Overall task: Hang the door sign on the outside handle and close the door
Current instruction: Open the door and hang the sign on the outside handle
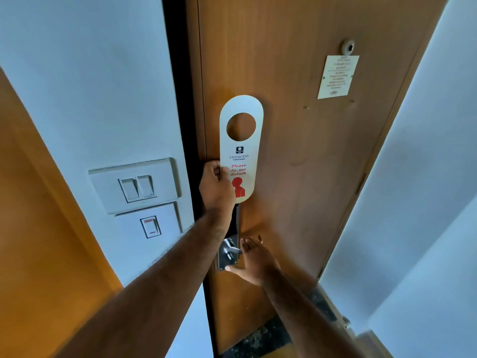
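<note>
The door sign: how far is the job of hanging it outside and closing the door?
Done: the left hand holds the door sign up before the door. In hand: the open right hand reaches for the inside handle. Left: opening the door, hanging the sign outside, closing.

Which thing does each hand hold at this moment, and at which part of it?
The left hand pinches the door sign at its lower left edge, beside the red text. The right hand is open at the door handle, holding nothing.
</note>
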{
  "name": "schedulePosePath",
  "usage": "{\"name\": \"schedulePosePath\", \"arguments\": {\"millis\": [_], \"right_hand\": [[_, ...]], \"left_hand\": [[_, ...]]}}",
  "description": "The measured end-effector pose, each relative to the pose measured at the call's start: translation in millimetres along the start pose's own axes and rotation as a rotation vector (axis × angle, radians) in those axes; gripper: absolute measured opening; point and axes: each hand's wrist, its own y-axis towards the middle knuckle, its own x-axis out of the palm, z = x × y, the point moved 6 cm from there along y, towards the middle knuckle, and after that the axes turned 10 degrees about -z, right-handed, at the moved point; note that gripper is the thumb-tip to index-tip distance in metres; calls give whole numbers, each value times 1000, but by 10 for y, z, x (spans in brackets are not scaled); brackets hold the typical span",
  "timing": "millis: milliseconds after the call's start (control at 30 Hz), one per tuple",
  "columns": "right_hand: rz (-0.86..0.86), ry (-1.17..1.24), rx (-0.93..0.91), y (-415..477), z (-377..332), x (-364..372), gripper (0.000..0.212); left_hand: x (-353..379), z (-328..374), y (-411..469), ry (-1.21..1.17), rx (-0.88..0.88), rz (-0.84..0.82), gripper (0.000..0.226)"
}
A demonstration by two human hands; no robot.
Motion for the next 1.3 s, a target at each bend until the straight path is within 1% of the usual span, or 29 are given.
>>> {"name": "schedulePosePath", "arguments": {"millis": [67, 133, 233, 333, 400, 467, 567, 633, 700, 767, 833, 900, 967, 1000, 1033, 1067, 1100, 1133, 1167, 1200, 1233, 1300], "right_hand": [[10, -16, -6, -124, 12, 16, 107], [0, -34, -3, -239, 33, 49, 115], [14, -33, 23, -438, 79, 59, 131], [18, 11, 53, -540, 140, 117, 137], [26, 34, 87, -685, 178, 117, 134], [38, -2, 100, -805, 171, 89, 125], [51, -49, 141, -1098, 107, 13, 114], [51, -70, 187, -1262, 94, 27, 114], [36, -49, 234, -1398, 74, 56, 114], [19, -3, 274, -1526, 90, 99, 118], [40, -11, 318, -1651, 127, 124, 121], [41, -17, 370, -1805, 122, 140, 121], [21, -21, 370, -1938, 86, 168, 120], [41, -20, 365, -2018, 64, 186, 120], [101, -35, 355, -2109, 45, 198, 118], [177, -85, 327, -2200, 9, 196, 110], [234, -155, 291, -2302, -29, 213, 96], [266, -247, 252, -2393, -78, 233, 80], [287, -351, 213, -2454, -136, 243, 70], [285, -457, 171, -2510, -211, 270, 65], [275, -540, 115, -2546, -287, 274, 65], [238, -703, 43, -2586, -365, 304, 70]], "left_hand": [[-37, 40, -138, 21, 29, -21, 17], [-87, 70, -245, 9, 40, -45, 15], [-155, 92, -399, -77, 24, -119, 10], [-261, 62, -512, -128, 27, -192, 14], [-325, 49, -627, -148, 40, -263, 14], [-373, 17, -705, -194, 35, -314, 13], [-439, 37, -829, -274, 52, -415, 18], [-494, 76, -879, -313, 67, -460, 22], [-553, 104, -884, -346, 69, -500, 21], [-560, 125, -901, -320, 77, -576, 18], [-514, 133, -952, -279, 72, -675, 18], [-464, 136, -1029, -234, 72, -762, 19], [-401, 149, -1109, -201, 80, -814, 19], [-375, 159, -1151, -194, 80, -835, 18], [-348, 173, -1200, -194, 82, -858, 18], [-318, 180, -1238, -196, 84, -877, 19], [-283, 186, -1286, -198, 85, -896, 20], [-252, 204, -1335, -204, 88, -914, 22], [-222, 221, -1373, -212, 92, -931, 23], [-194, 231, -1418, -226, 92, -952, 22], [-161, 239, -1449, -239, 88, -965, 19], [-85, 260, -1543, -272, 69, -1004, 13]]}}
